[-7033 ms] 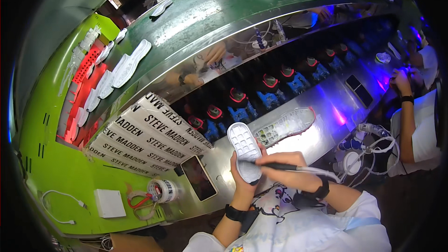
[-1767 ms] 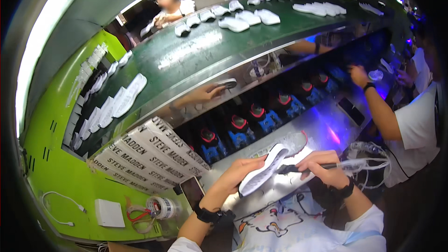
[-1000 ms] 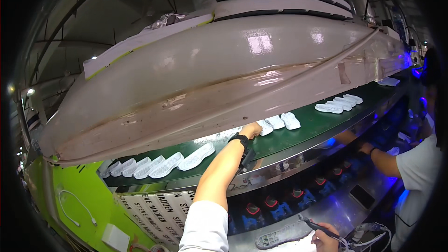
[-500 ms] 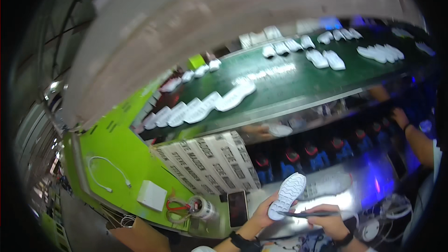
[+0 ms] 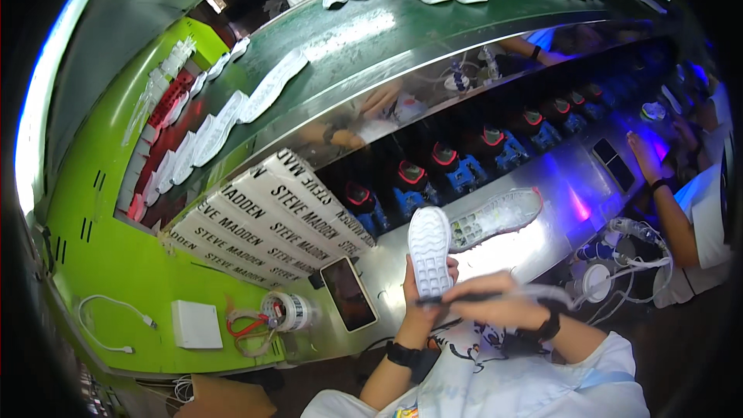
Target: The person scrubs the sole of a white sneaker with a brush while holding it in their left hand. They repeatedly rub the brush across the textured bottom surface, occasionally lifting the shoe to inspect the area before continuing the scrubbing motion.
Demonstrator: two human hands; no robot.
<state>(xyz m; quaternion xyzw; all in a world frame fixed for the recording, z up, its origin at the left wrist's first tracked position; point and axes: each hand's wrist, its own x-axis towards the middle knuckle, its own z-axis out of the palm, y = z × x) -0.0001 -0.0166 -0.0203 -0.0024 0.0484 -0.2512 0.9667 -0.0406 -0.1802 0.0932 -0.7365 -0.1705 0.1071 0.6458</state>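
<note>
My left hand (image 5: 414,316) is closed around the lower end of a white shoe sole (image 5: 429,244), its patterned tread facing me. The fingertips show at the sole's right edge. My right hand (image 5: 503,306), blurred by motion, grips a slim dark pen-like tool (image 5: 466,297). A pale tube or cord (image 5: 548,292) trails from the tool to the right. The tool's tip lies at the sole's lower end; whether it touches cannot be made out. Just beyond, a grey-white sole (image 5: 495,220) rests on the metal bench (image 5: 534,251).
A printed panel (image 5: 271,220) leans behind a phone (image 5: 348,294). Left are a tape roll (image 5: 298,311), red-handled scissors (image 5: 246,323) and a white box (image 5: 196,325). White soles (image 5: 267,93) lie on the green belt (image 5: 348,39). A co-worker's hand (image 5: 644,156) is at right.
The whole view has shifted and tilted. In it, the sole stands more upright and further left. My right hand and the tool have stayed near the sole's lower end.
</note>
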